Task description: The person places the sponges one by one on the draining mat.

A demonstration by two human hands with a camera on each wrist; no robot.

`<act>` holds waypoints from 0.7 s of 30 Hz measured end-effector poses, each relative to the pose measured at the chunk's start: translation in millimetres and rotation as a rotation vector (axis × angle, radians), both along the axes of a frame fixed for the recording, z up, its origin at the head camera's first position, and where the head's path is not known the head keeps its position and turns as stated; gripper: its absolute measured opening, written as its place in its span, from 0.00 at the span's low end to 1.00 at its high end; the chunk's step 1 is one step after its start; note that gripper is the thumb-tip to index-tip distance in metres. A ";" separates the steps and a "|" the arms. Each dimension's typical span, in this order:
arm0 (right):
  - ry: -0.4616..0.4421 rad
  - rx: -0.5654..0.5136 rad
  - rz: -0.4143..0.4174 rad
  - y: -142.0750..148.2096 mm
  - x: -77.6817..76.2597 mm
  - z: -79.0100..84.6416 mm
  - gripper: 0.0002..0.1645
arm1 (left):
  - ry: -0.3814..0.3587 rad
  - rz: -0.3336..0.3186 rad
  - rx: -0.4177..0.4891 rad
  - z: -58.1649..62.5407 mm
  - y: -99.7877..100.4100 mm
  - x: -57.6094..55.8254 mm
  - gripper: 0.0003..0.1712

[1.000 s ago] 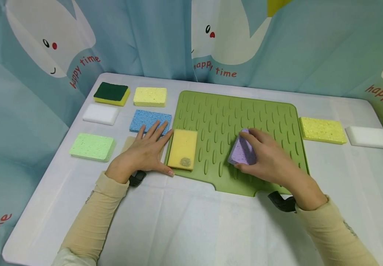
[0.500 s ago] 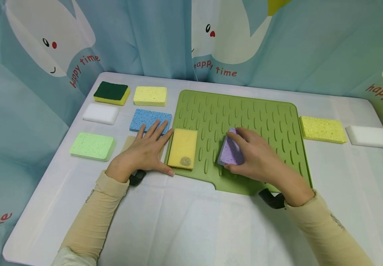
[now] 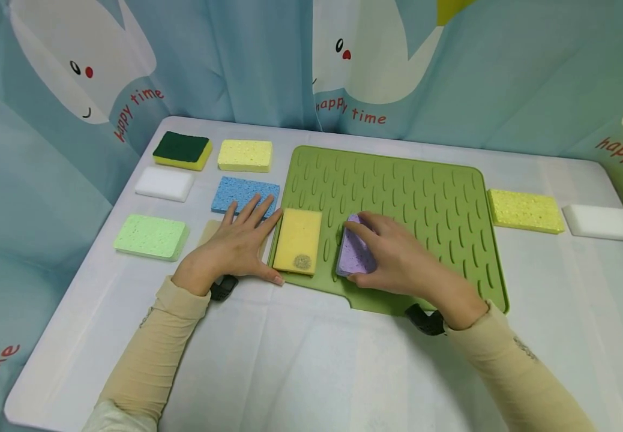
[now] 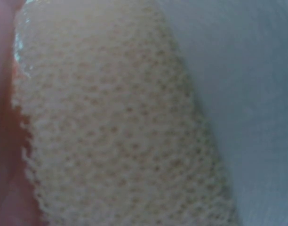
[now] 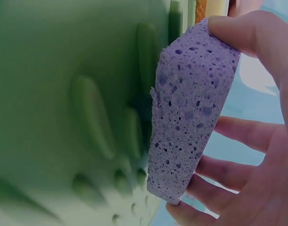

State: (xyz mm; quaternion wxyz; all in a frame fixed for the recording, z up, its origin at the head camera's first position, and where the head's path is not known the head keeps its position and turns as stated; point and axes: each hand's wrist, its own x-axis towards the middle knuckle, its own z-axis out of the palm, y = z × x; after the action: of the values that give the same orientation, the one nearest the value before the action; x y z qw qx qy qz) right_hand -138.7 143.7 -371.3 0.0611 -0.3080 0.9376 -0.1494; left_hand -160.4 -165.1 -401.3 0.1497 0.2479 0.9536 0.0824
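My right hand (image 3: 403, 255) grips a purple sponge (image 3: 356, 249) by its ends, thumb at the near end and fingers at the far one. In the right wrist view, the purple sponge (image 5: 193, 108) is tilted close over the ribbed mat. A yellow sponge (image 3: 297, 240) with a brownish-grey round mark lies at the left side of the green mat (image 3: 398, 180). My left hand (image 3: 236, 246) spreads its straight fingers beside it, the thumb near the mat's corner. Under that hand shows part of a beige sponge (image 3: 209, 231), its pores filling the left wrist view; its fingertips reach a blue sponge (image 3: 243, 193).
On the left lie a green-topped scouring sponge (image 3: 182, 150), a pale yellow sponge (image 3: 245, 156), a white sponge (image 3: 164, 183) and a light green sponge (image 3: 151, 237). Right of the mat lie another yellow sponge (image 3: 526, 210) and a white one (image 3: 600, 222). A printed curtain (image 3: 268, 66) hangs behind.
My right hand has carried the purple sponge leftward across the mat, closer to the yellow sponge. The left hand has stayed in place.
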 end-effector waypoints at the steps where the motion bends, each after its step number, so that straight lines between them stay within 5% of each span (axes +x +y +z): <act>1: 0.000 0.003 0.005 -2.0 -0.2 -0.4 0.54 | 0.000 0.001 0.000 0.0 0.1 -0.1 0.78; 21: 0.017 0.082 0.074 -26.4 -2.7 -5.2 0.48 | -0.006 0.001 -0.021 0.5 0.8 -0.6 0.77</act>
State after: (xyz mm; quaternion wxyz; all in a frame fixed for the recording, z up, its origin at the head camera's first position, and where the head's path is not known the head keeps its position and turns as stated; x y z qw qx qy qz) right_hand -141.4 117.3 -376.5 0.0710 -0.3408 0.9314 -0.1060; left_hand -161.1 -164.3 -400.8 0.1552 0.2456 0.9541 0.0730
